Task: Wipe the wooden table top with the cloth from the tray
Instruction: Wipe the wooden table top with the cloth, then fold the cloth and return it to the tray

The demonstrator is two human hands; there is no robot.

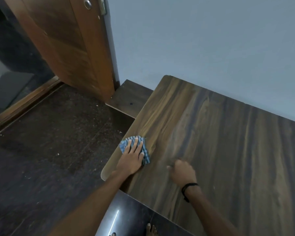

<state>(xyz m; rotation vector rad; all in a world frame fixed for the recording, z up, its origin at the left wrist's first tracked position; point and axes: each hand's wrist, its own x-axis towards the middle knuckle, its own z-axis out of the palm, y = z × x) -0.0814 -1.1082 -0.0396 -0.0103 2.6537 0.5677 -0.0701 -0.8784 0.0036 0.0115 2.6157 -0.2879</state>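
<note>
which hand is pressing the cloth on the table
The left hand, spread flat on the blue checked cloth by the table's left edge. The right hand, wearing a black wristband, is loosely curled and empty.

You will find no legible text, label, brand, number or sign anywhere in this view.
</note>
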